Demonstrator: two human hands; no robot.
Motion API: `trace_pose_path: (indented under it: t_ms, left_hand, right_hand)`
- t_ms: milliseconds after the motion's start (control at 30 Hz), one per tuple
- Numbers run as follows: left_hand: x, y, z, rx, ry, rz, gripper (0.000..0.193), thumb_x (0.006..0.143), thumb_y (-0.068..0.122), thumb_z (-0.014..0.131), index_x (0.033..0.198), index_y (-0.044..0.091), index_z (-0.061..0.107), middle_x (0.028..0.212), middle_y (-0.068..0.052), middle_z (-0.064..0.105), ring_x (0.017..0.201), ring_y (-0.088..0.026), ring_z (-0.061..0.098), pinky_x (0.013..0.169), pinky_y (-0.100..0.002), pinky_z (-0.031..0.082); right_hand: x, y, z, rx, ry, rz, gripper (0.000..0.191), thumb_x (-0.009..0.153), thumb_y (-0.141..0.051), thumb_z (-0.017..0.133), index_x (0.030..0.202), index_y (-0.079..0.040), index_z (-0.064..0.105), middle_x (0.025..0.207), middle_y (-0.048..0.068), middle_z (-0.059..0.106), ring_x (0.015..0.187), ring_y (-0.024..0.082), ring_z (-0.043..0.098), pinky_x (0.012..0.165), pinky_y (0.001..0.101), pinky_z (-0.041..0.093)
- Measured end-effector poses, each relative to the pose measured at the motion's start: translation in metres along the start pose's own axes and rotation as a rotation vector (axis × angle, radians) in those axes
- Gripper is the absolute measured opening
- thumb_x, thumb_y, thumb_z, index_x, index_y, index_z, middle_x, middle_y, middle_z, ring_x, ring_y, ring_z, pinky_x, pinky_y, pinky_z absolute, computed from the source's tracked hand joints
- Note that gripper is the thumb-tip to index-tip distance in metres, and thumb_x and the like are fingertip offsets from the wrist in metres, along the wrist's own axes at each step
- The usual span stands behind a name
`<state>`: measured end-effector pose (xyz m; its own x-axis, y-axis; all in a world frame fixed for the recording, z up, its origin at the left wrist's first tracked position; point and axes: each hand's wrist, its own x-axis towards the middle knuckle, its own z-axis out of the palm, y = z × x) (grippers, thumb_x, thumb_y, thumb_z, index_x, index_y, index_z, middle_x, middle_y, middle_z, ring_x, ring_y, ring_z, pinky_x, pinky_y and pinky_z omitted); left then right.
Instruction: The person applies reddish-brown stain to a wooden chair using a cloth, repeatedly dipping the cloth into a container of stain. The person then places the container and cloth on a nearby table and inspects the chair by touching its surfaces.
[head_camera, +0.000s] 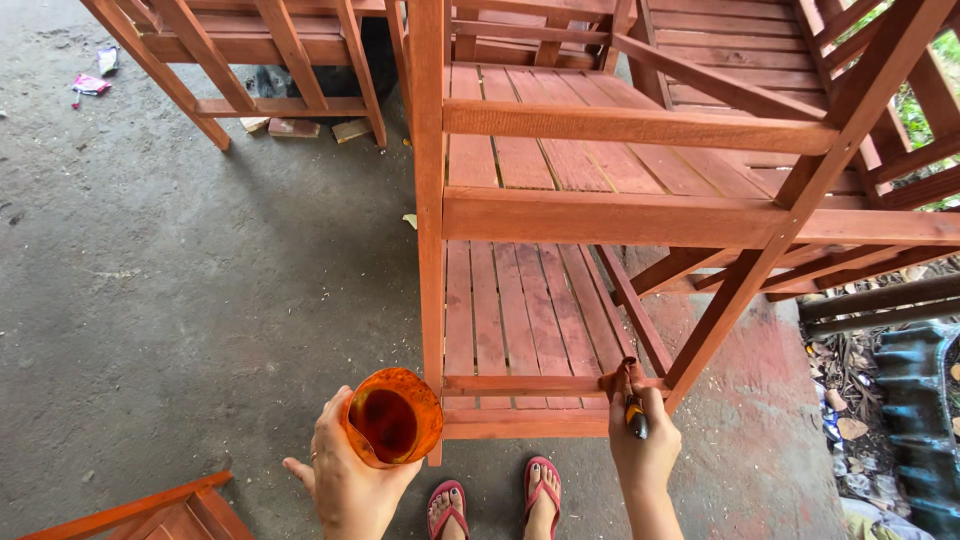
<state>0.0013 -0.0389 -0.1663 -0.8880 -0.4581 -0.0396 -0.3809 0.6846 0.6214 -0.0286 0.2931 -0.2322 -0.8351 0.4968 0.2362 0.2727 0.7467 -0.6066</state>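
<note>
Head view: right hand (645, 445) grips a paintbrush (632, 395) against the rail (520, 384); left hand (345, 480) holds a cup (393, 418).

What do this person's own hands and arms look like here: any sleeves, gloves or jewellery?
Both hands are bare, with no gloves. The left hand wears a thin ring on one finger. The right hand shows no ring or watch. The forearms in view are bare, with no sleeves showing. Red flip-flops are on the feet.

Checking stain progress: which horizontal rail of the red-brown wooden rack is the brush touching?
The lowest thin front rail, just above the bottom board; the right hand presses the brush against it.
</note>
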Motion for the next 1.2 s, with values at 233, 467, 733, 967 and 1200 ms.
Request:
trace_pose_path:
  t_ms: [233, 467, 733, 967, 1200]
  left_hand:
    - [0.004, 0.002, -0.008, 0.017, -0.013, 0.011, 0.127, 0.045, 0.046, 0.100, 0.150, 0.016, 0.035, 0.148, -0.007, 0.046, 0.143, -0.032, 0.039, 0.108, -0.085, -0.002]
    - [0.006, 0.007, -0.017, 0.031, -0.035, -0.016, 0.127, 0.045, 0.046, 0.099, 0.149, 0.015, 0.032, 0.148, -0.007, 0.045, 0.142, -0.032, 0.039, 0.110, -0.085, -0.002]
    - [-0.001, 0.016, -0.017, 0.018, -0.063, -0.023, 0.130, 0.045, 0.048, 0.103, 0.150, 0.018, 0.033, 0.145, -0.006, 0.047, 0.142, -0.030, 0.040, 0.110, -0.084, -0.005]
    - [0.003, 0.013, -0.024, 0.019, -0.071, -0.075, 0.129, 0.043, 0.045, 0.103, 0.150, 0.019, 0.036, 0.142, -0.005, 0.051, 0.139, -0.031, 0.045, 0.112, -0.083, -0.003]
    - [0.006, 0.004, -0.039, 0.006, -0.037, -0.038, 0.121, 0.046, 0.044, 0.102, 0.144, 0.016, 0.037, 0.142, -0.007, 0.052, 0.139, -0.031, 0.046, 0.111, -0.084, -0.005]
  right_hand:
    - [-0.063, -0.092, 0.066, 0.152, -0.187, -0.219, 0.029, 0.080, -0.017, 0.078, 0.105, -0.015, 0.064, 0.080, 0.015, 0.073, 0.070, 0.035, 0.073, 0.058, 0.0455, 0.057]
    - [-0.075, -0.102, 0.077, 0.425, -0.367, -0.036, 0.022, 0.084, -0.017, 0.078, 0.103, -0.010, 0.068, 0.085, 0.011, 0.076, 0.076, 0.023, 0.078, 0.067, 0.0366, 0.061]
    - [-0.004, 0.064, -0.040, 0.014, 0.123, 0.043, 0.023, 0.091, -0.020, 0.080, 0.106, -0.008, 0.068, 0.098, 0.013, 0.075, 0.086, 0.021, 0.074, 0.073, 0.0359, 0.058]
    - [-0.028, 0.018, 0.003, 0.079, 0.293, 0.071, 0.016, 0.092, -0.016, 0.075, 0.105, -0.011, 0.066, 0.095, 0.011, 0.074, 0.082, 0.024, 0.073, 0.076, 0.0370, 0.058]
    - [-0.118, -0.134, 0.049, 0.500, 0.015, 0.044, 0.016, 0.085, -0.002, 0.067, 0.100, -0.009, 0.068, 0.081, 0.010, 0.073, 0.069, 0.025, 0.074, 0.062, 0.0344, 0.058]
